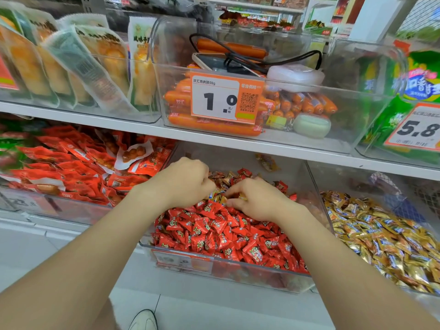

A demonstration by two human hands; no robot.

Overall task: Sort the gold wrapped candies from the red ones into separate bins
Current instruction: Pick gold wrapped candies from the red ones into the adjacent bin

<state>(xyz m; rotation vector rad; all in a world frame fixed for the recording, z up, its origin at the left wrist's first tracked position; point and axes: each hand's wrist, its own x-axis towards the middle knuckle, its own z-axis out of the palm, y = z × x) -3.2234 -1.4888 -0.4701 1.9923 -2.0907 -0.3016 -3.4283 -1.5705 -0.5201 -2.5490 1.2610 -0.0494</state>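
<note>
Picking gold strays out of the red bin

The left hand (188,182) is curled into a fist over the middle bin (238,273). Its palm is hidden, so whether it holds anything cannot be told. Between the hands lie stray gold-wrapped candies (217,195), and the right hand (257,201) pinches one at its fingertips. The slick wrapper could slip during the carry, or red candies (214,236) could ride along in a handful. The gold bin (345,182) stands just to the right, its far end cut off. More gold strays may lie buried under the red.
</note>
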